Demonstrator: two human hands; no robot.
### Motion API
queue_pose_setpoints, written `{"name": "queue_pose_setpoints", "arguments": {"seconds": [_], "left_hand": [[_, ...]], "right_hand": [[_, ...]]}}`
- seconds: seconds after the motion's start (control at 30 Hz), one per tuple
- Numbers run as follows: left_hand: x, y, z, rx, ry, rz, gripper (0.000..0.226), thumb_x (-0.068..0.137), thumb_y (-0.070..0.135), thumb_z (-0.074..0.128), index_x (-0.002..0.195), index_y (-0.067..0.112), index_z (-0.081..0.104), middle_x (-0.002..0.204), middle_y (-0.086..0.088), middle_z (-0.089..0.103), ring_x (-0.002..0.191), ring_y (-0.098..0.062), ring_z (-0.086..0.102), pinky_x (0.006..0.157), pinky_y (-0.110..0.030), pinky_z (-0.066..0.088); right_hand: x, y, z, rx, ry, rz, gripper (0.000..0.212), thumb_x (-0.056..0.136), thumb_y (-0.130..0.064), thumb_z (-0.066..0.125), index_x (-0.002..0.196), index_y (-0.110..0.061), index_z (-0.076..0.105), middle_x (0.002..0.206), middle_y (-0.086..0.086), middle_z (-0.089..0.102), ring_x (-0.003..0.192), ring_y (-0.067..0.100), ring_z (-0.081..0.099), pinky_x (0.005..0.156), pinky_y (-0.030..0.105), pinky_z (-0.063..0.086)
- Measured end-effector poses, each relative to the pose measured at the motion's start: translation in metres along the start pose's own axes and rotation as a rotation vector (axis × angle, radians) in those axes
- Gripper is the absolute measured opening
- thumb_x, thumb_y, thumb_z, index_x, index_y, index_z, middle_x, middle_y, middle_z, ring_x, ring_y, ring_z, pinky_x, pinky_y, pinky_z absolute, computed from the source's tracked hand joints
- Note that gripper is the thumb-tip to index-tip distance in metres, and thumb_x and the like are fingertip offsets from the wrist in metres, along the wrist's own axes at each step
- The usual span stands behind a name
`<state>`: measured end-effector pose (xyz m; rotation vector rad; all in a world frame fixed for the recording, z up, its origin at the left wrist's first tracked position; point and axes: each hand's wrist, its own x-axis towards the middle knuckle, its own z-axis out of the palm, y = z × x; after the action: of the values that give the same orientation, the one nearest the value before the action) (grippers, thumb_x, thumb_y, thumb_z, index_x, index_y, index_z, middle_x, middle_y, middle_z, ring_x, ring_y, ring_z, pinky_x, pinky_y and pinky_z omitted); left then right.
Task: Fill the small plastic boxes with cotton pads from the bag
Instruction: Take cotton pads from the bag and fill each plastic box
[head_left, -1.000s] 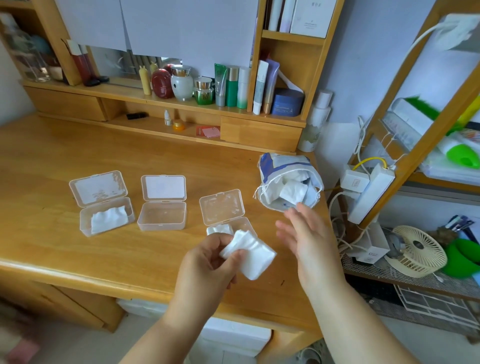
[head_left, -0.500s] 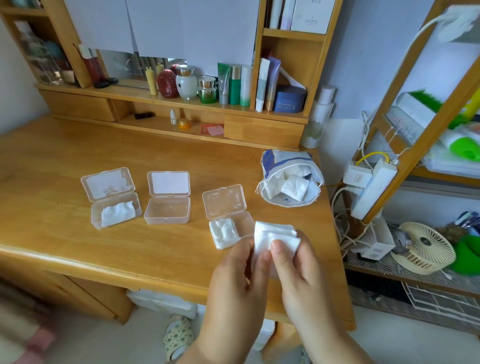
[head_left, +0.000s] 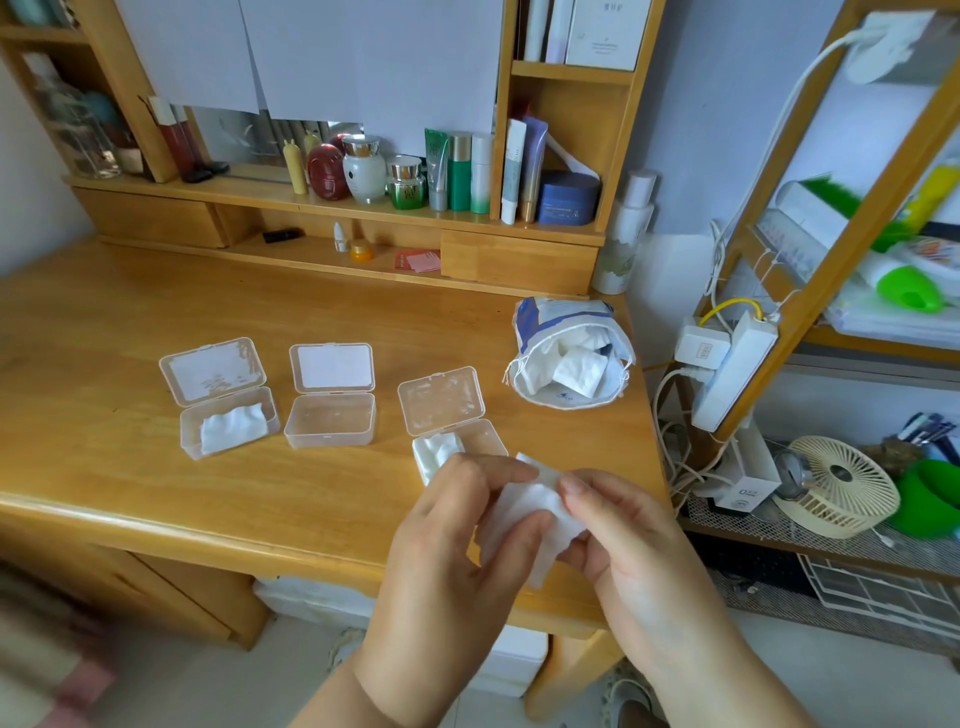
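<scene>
Three small clear plastic boxes stand open on the wooden desk (head_left: 104, 467). The left box (head_left: 228, 423) holds white pads, the middle box (head_left: 330, 420) looks empty, and the right box (head_left: 452, 441) holds pads at its left end. A white and blue bag (head_left: 569, 358) with cotton pads showing lies at the desk's right side. My left hand (head_left: 457, 551) and my right hand (head_left: 628, 540) together pinch a small stack of white cotton pads (head_left: 524, 525) just in front of the right box, above the desk's front edge.
A shelf unit with cosmetic bottles and jars (head_left: 415, 176) lines the back of the desk. Right of the desk stand a power strip (head_left: 732, 369) with cables, a small beige fan (head_left: 841, 488) and a wooden rack (head_left: 831, 218).
A second ago my left hand alone held the pads and my right hand hung open near the bag. Both hands have since come together on the stack, fingers working over it.
</scene>
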<state>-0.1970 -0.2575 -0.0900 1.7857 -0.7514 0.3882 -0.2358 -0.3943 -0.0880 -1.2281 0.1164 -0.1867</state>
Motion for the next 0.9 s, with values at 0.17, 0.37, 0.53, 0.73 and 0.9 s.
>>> {"name": "queue_pose_setpoints", "arguments": {"seconds": [0.17, 0.37, 0.53, 0.73, 0.9], "left_hand": [[0.003, 0.000, -0.004, -0.072, -0.023, 0.000, 0.008, 0.081, 0.023, 0.067, 0.086, 0.020, 0.062, 0.082, 0.005, 0.061, 0.076, -0.018, 0.062, 0.065, -0.031, 0.050], [0.004, 0.003, -0.007, -0.470, -0.061, -0.276, 0.010, 0.071, 0.030, 0.073, 0.077, 0.023, 0.070, 0.098, -0.001, 0.066, 0.084, -0.023, 0.063, 0.071, -0.026, 0.052], [0.008, 0.001, -0.007, -0.452, -0.073, -0.361, 0.011, 0.070, 0.026, 0.076, 0.076, 0.020, 0.069, 0.076, -0.004, 0.068, 0.066, -0.018, 0.061, 0.059, -0.023, 0.048], [0.007, -0.001, -0.002, -0.472, -0.001, -0.450, 0.017, 0.069, 0.019, 0.072, 0.083, 0.026, 0.065, 0.070, -0.004, 0.069, 0.063, -0.011, 0.060, 0.057, -0.023, 0.048], [0.000, 0.001, 0.003, -0.442, 0.081, -0.486, 0.038, 0.071, 0.029, 0.074, 0.105, 0.033, 0.057, 0.080, -0.008, 0.070, 0.073, -0.025, 0.066, 0.063, -0.033, 0.051]], "right_hand": [[-0.002, -0.004, -0.004, 0.044, -0.005, 0.041, 0.024, 0.076, -0.028, 0.062, 0.075, -0.007, 0.075, 0.076, 0.013, 0.070, 0.073, 0.022, 0.065, 0.065, 0.031, 0.053], [0.001, -0.007, -0.003, -0.043, 0.038, 0.066, 0.058, 0.052, -0.060, 0.081, 0.081, -0.010, 0.077, 0.078, 0.010, 0.073, 0.073, 0.015, 0.067, 0.062, 0.024, 0.053], [-0.001, -0.004, -0.003, -0.118, -0.010, 0.035, 0.030, 0.071, -0.045, 0.074, 0.080, -0.016, 0.078, 0.078, 0.005, 0.073, 0.073, 0.012, 0.067, 0.063, 0.022, 0.052], [-0.001, -0.002, -0.004, -0.145, -0.053, 0.069, 0.064, 0.067, -0.071, 0.064, 0.094, -0.014, 0.075, 0.092, 0.011, 0.073, 0.086, 0.022, 0.069, 0.070, 0.032, 0.055], [-0.003, 0.005, 0.001, -0.315, 0.009, -0.015, 0.046, 0.064, -0.059, 0.073, 0.085, -0.018, 0.072, 0.069, 0.002, 0.065, 0.068, 0.015, 0.058, 0.061, 0.028, 0.047]]}}
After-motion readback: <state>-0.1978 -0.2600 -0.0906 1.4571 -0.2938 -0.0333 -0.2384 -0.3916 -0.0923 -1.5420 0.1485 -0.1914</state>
